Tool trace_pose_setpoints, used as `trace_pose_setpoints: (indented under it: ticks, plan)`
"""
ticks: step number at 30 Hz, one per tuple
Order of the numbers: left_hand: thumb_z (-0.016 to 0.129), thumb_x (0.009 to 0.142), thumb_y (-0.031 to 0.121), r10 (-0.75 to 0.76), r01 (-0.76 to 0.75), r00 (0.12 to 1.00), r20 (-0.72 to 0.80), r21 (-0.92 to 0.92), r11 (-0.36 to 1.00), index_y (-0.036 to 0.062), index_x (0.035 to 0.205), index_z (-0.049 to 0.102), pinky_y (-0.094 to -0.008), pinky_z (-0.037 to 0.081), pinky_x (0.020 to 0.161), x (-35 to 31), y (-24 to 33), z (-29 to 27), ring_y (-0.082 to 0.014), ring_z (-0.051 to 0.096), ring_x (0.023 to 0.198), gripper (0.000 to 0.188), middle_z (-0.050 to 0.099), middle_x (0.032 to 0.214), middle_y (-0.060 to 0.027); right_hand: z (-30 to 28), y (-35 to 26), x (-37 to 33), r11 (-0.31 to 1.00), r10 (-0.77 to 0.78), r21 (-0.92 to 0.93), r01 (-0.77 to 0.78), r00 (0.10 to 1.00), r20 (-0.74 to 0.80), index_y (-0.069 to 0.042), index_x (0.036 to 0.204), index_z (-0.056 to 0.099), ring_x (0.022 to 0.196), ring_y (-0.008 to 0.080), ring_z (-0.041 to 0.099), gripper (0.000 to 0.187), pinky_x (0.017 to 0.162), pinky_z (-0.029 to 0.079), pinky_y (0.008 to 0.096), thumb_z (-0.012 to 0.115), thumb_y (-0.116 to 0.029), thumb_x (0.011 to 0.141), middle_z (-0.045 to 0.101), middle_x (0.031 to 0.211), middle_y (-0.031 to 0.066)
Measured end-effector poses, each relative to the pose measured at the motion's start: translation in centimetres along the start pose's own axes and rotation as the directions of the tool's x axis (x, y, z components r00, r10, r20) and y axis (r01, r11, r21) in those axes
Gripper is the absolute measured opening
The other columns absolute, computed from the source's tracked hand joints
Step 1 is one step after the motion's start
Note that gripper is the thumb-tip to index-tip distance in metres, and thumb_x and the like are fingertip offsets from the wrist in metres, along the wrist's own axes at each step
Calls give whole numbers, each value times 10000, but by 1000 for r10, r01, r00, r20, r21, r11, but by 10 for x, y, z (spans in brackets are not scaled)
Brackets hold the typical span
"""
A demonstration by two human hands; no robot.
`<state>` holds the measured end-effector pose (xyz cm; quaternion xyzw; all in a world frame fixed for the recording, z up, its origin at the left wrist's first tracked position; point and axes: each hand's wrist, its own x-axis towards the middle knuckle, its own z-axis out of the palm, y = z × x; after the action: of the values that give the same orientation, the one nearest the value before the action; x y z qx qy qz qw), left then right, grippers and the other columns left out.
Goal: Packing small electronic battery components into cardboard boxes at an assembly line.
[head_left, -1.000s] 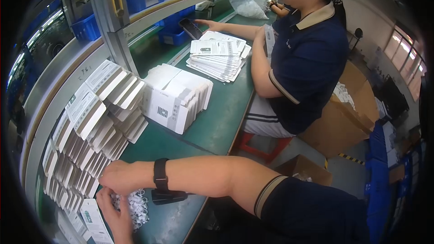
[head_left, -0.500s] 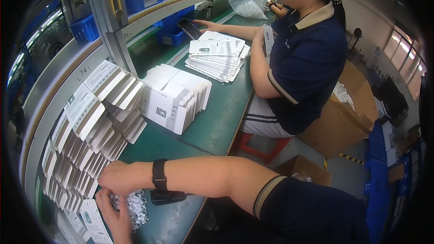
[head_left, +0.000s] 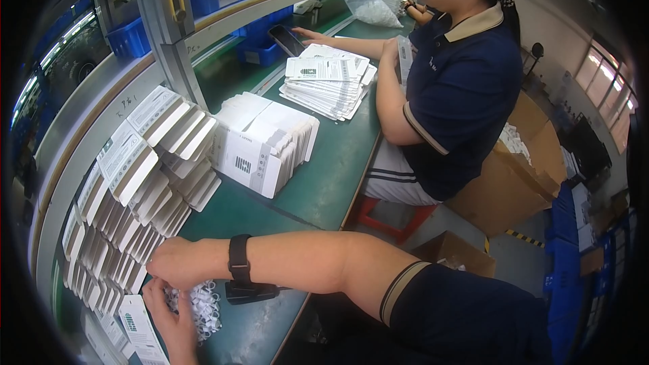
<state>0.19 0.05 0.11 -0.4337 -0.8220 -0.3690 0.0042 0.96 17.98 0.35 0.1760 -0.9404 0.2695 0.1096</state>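
Note:
At the lower left of the bench, my two hands meet at the fingertips. My right hand (head_left: 177,262), with a black band on its wrist, is closed with its fingers curled downward and mostly hidden. Below it my left hand (head_left: 169,317) has bent fingers reaching under the right one, its thumb a little apart. Whatever they pinch is too small or covered to make out. Beside and partly under them lies a pile of small white ring-shaped pieces (head_left: 207,311). A flat white printed carton (head_left: 143,331) lies left of my left hand. Tiers of white folded cartons (head_left: 128,219) rise just beyond.
A block of upright white cartons (head_left: 253,148) and a loose stack (head_left: 324,81) stand farther along the green bench (head_left: 324,192). A black flat object (head_left: 251,294) lies under my right wrist. A co-worker (head_left: 460,81) sits to the right, holding a phone (head_left: 286,40); a large cardboard box (head_left: 503,186) stands behind.
My hands stay together in nearly the same place beside the ring pile. The whole view has shifted very slightly.

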Motion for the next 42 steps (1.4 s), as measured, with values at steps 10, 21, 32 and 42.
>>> trace_pose_setpoints:
  ticks: [10,21,32,42]
  plan:
    - [632,835,22,-25,26,999,-26,21,999,-25,1179,532,-384,404,933,2,6,2,-321,512,1031,361,525,1101,-174,1,4,0,1000,-21,-1,21,1000,-23,-27,802,688,794,361,684,172,680,542,453,715,-145,680,689,784,172]
    - [652,833,52,-8,11,998,-57,59,998,3,1171,568,-387,420,928,3,8,-4,-330,524,1050,352,555,1105,-165,-13,-5,1,1000,7,28,-9,997,75,-53,909,683,873,352,670,176,772,529,440,672,-133,753,690,862,156]
    - [581,933,90,-114,83,985,-132,-223,971,16,1131,634,-339,424,927,4,-1,-1,-263,545,1050,218,597,1078,-115,-25,-8,-1,996,30,80,-37,996,88,-40,934,665,871,363,652,164,766,506,434,657,-145,809,684,879,169]
    - [587,884,3,-99,4,937,-334,-276,961,-2,1097,645,-319,474,889,3,5,-8,-248,607,1014,220,607,1070,-126,-20,-13,-1,998,39,48,-43,997,73,-49,1019,646,884,367,647,240,787,516,431,676,-150,803,686,914,164]
